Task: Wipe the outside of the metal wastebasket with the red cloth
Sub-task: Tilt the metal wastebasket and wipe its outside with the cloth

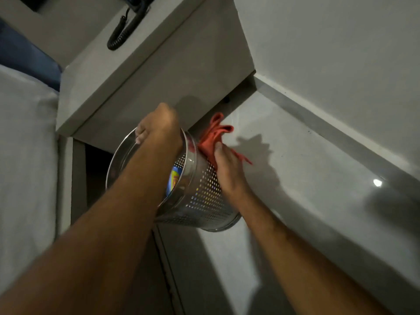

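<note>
The metal wastebasket (204, 201) is a shiny perforated cylinder, tilted with its open top toward the upper left, at the centre of the head view. My left hand (159, 127) grips its far rim. My right hand (227, 171) presses the bunched red cloth (213, 137) against the basket's right outer wall, near the top. A blue and yellow item (173, 180) shows inside the basket. My left forearm hides part of the opening.
A grey nightstand (145, 76) with a black coiled phone cord (120, 32) stands just behind the basket. A bed with white linen (25, 155) lies to the left. Glossy floor tiles (306, 178) and a wall skirting (341, 133) run on the right.
</note>
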Motion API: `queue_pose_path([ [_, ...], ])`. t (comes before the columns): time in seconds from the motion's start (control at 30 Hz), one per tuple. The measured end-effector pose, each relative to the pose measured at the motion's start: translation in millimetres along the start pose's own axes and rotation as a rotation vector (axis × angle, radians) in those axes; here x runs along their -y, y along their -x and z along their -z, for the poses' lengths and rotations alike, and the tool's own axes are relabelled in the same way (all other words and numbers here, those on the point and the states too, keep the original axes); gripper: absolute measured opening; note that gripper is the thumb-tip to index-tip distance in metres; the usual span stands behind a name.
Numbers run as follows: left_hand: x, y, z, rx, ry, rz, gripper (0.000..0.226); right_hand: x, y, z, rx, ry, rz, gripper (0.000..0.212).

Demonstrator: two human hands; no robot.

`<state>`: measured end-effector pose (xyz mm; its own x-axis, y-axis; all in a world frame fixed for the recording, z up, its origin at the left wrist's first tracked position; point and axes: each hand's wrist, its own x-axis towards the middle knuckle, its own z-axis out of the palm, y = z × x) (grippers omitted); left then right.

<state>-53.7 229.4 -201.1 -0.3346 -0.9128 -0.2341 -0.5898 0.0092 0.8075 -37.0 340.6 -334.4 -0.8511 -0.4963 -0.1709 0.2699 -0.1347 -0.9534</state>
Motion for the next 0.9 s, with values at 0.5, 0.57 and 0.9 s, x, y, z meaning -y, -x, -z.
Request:
queue_pose_path([
  [0.5,60.5,53.7,65.3,0.508,-0.662,-0.808,0.079,-49.8,41.5,0.5,-0.174,0.078,-0.032,0.047],
  [0.57,63.1,52.7,52.8,0.473,-0.578,-0.761,0.082,-22.6,58.6,-13.5,-0.182,0.073,0.249,0.039],
  [0.9,56.1,48.9,41.6,0.411,-0.552,-0.757,0.088,-63.4,67.5,3.3,-0.168,0.237,-0.145,0.064],
])
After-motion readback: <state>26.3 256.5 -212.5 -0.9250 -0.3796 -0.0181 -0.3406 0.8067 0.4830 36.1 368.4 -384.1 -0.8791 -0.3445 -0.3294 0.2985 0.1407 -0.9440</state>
